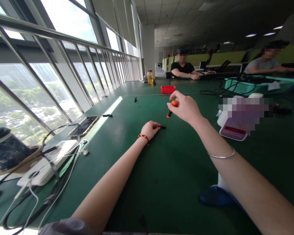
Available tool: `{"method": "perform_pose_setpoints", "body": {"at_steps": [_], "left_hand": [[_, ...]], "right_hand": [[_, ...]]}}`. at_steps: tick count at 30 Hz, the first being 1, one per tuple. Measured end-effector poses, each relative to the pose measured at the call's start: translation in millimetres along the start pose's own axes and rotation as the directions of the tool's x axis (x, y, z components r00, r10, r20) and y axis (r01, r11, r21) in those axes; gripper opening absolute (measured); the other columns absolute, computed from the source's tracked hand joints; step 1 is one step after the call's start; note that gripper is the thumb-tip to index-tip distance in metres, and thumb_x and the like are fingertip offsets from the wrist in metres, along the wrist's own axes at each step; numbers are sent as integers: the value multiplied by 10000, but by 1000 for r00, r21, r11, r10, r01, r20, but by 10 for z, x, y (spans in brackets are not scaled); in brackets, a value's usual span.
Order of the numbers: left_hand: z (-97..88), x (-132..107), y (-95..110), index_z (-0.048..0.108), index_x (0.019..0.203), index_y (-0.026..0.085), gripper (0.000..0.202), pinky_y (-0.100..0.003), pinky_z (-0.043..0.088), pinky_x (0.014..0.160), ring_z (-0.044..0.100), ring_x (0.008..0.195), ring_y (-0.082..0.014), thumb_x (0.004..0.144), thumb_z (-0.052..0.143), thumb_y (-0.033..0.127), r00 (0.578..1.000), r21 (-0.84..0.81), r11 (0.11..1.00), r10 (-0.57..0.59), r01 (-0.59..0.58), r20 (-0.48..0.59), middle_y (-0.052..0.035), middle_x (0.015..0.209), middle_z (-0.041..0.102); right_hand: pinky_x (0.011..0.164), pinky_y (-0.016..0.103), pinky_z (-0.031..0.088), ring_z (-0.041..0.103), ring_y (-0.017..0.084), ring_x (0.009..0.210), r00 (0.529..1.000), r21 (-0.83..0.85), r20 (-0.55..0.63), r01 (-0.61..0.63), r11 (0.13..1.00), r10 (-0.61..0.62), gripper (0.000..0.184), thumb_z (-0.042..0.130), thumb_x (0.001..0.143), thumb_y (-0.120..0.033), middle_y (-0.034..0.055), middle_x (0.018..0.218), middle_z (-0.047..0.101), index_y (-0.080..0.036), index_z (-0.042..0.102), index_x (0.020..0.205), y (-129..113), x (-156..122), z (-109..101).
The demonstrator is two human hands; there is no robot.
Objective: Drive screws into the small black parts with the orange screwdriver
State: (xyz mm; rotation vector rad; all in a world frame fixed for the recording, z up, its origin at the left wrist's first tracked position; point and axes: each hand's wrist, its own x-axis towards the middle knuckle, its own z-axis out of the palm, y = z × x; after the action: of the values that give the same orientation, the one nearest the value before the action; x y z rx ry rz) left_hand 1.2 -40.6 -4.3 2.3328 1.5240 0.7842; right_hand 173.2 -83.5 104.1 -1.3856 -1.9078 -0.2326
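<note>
My right hand [186,106] is closed around a screwdriver [170,113] with an orange and black handle. The thin shaft points down, and its tip meets a small black part [163,127] on the green table. My left hand [150,129], with a red beaded bracelet at the wrist, pinches the near end of that part and presses it to the tabletop. What kind of part it is, I cannot make out. Two more small black pieces lie farther off: one piece [107,115] to the left and another piece [135,99] toward the back.
A red tray [168,89] and a jar [150,77] stand at the back. On the left are a phone [84,126], a white power strip [49,163] and tangled cables. To the right lie a teal basket [262,85] and a blue-based object [215,195]. Two people sit beyond.
</note>
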Motion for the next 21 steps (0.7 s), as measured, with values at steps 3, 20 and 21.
{"method": "perform_pose_setpoints", "body": {"at_steps": [3,20,21], "left_hand": [[-9,-10,14,712,978,198,220,-243,490,716,585,738,-134,799,588,225,1000,-1,1000,3,-3,-6,-32,852,616],[-15,-14,7,712,959,194,206,-254,493,734,589,760,-141,788,605,234,1000,-13,1000,21,-21,8,-36,865,612],[-16,-15,7,712,956,196,204,-254,493,737,589,763,-141,786,607,235,1000,-11,1000,21,-21,8,-35,868,612]], "right_hand": [[637,295,342,508,164,582,999,-15,16,45,999,-45,128,506,726,-286,-5,629,587,-219,590,796,-6,-4,-13],[609,289,339,520,174,603,999,-19,31,-8,1000,8,185,515,774,-319,9,682,610,-215,565,920,11,2,-14],[607,286,339,524,173,613,1000,-10,22,4,1000,-4,217,525,754,-282,13,718,618,-210,551,957,7,0,-16]]}}
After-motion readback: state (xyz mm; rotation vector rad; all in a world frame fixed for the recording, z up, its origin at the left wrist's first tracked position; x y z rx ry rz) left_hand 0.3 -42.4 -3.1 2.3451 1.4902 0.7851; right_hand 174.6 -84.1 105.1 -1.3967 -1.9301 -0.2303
